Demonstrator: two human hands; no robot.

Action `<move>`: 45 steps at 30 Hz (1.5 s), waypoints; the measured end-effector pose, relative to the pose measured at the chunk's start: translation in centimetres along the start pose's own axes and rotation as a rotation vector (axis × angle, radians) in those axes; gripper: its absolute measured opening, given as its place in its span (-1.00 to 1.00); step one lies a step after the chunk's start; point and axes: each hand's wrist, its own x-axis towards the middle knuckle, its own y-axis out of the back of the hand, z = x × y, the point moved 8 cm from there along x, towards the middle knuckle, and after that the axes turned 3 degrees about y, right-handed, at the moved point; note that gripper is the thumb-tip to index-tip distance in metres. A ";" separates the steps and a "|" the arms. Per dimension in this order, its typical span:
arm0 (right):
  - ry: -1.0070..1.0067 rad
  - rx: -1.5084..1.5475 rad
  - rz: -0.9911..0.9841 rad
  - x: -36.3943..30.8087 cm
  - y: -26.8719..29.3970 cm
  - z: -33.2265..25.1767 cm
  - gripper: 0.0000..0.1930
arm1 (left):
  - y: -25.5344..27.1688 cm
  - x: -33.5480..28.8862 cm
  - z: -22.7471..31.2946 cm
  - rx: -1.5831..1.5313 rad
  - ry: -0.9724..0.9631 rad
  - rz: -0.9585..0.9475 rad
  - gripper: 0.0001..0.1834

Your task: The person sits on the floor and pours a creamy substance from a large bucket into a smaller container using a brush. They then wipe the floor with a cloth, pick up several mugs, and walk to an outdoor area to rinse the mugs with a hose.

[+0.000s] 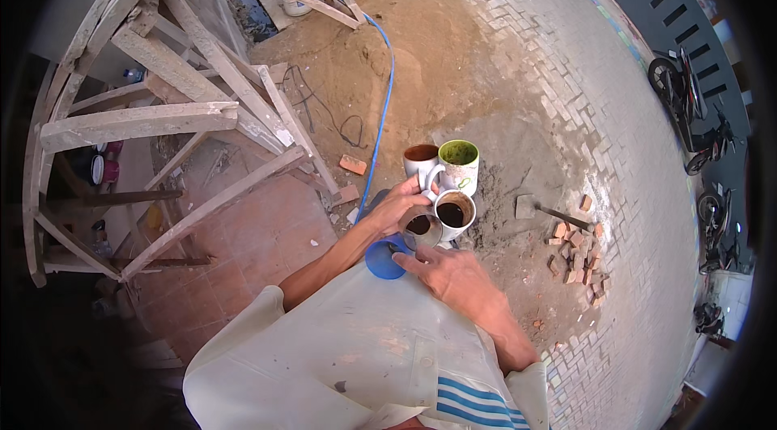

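Nearest, across the bottom, pale shirt (340, 349) with blue stripes low on one side. From left to right: left forearm (332, 260) slanting up and inward; blue cup (378, 262), close against the shirt front, contents unclear. Next, left hand (398, 205), reaching beyond the cup, fingers curled around clustered mug handles (435, 176). Alongside, clear glass (419, 225) with dark liquid, and brown-lined mug (420, 154), filling unclear. Then right hand (453, 274), back upward, angled inward, fingers gripping the blue cup's rim. Just beyond, white mug (455, 213) of dark liquid; farther off, green-lined mug (460, 153).
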 end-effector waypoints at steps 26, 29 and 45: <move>-0.779 -0.051 0.543 9.6 22.6 58.0 -0.78 | 19.8 53.6 24.0 -0.398 -0.182 0.347 -0.67; -0.964 -0.094 0.551 4.7 24.2 67.0 -0.82 | 21.0 59.1 28.1 -0.428 -0.242 0.443 -0.69; -0.387 -0.046 0.477 42.1 47.3 121.4 -0.86 | 25.5 81.4 39.9 -0.678 -0.636 0.909 -0.64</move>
